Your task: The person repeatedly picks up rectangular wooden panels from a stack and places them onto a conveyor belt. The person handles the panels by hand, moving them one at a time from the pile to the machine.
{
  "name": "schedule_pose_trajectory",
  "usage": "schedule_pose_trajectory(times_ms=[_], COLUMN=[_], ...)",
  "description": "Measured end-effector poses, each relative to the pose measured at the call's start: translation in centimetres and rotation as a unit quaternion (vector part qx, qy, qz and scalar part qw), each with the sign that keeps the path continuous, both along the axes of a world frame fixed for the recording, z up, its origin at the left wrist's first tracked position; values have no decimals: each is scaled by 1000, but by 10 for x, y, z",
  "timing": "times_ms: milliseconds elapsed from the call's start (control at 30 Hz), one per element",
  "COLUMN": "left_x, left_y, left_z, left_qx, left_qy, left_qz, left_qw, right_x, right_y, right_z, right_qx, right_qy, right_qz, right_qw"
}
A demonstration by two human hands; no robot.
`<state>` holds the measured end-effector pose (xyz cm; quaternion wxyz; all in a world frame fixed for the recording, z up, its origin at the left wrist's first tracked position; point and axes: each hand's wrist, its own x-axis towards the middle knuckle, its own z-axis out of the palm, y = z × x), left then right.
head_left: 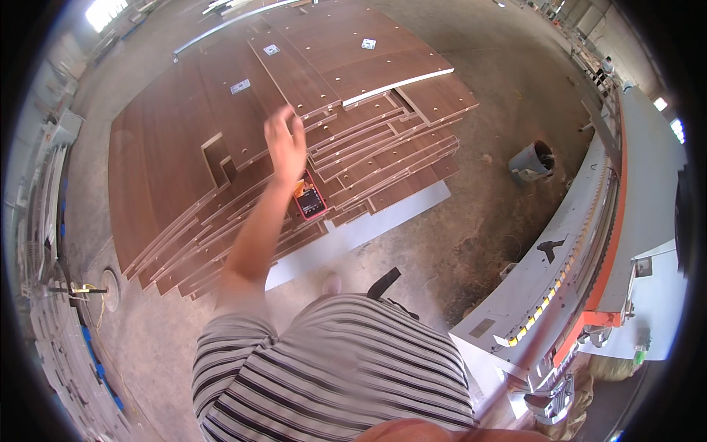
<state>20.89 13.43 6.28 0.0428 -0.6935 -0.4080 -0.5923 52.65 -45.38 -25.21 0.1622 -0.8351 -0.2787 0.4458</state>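
Observation:
My left hand reaches out over a stack of brown wood-grain panels. Its fingers are a little blurred, but a gap shows between them and nothing appears to be held. Just below the wrist, a phone with a red edge and a lit screen lies on the panels. Narrow cut pieces with pale edges are layered in steps beside the hand. My right hand cannot be made out; a skin-coloured patch at the lower edge is too close to identify.
White labels are stuck on the panels. A pale board juts out on the near side. At the right stand a bucket and a long machine with an orange rail. Stacked strips line the left. Another person is far off.

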Motion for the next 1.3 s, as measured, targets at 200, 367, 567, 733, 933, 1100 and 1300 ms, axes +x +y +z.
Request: schedule_pose_trajectory(times_ms=[200,367,567,733,933,1100,1300], left_x=[32,-15,-32,-81,-99,-67,-40], left_y=[-207,-269,-279,-291,-298,-274,-258], left_z=[-124,-230,-179,-286,-346,-296,-241], left_qx=[-341,-490,-643,-634,-659,-632,-611], left_qy=[309,412,408,417,381,438,420], left_qz=[-430,-383,-304,-263,-266,-294,-306], left_qw=[777,666,572,596,592,568,598], right_x=[29,30,35,19,32,29,8], right_y=[8,72,82,74,23,1,8], right_z=[-8,26,19,52,-27,-48,1], right_qx=[43,104,85,60,42,23,222], right_qy=[47,161,172,94,3,4,84], right_qz=[-16,-154,-159,-96,-41,-78,-31], right_qw=[998,969,968,989,998,997,971])
